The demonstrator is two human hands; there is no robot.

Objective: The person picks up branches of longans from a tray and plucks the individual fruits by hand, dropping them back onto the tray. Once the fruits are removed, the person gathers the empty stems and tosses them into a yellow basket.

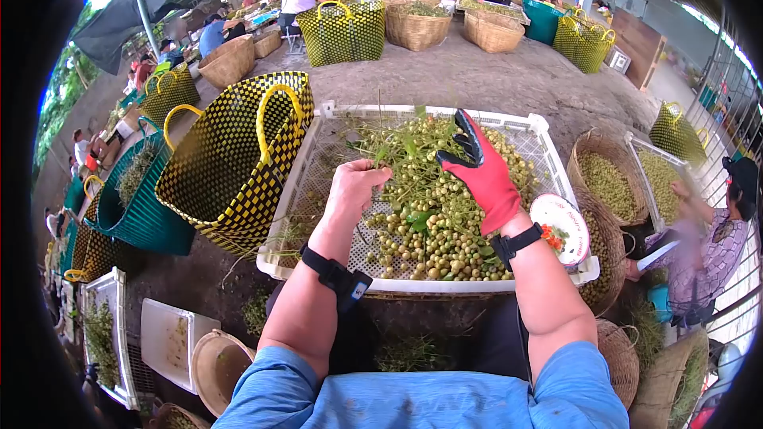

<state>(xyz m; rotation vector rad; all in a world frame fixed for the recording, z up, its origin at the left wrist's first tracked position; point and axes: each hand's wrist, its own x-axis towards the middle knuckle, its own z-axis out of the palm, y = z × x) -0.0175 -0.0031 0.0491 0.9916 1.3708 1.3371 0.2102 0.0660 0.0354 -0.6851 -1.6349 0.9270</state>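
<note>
A white mesh tray lies before me, heaped with small round yellow-green fruits and thin green stems. Over its left half, my bare left hand pinches some thin stems between thumb and fingers. My right hand wears a red glove with black fingertips. Its thumb and fingers are apart above the heap, and I see nothing between them. A small white dish holding red and green bits sits at the tray's right edge.
A black-and-yellow woven basket stands left of the tray, beside a teal basket. Wicker baskets of fruit are on the right, near a seated person. More people and baskets line the far side.
</note>
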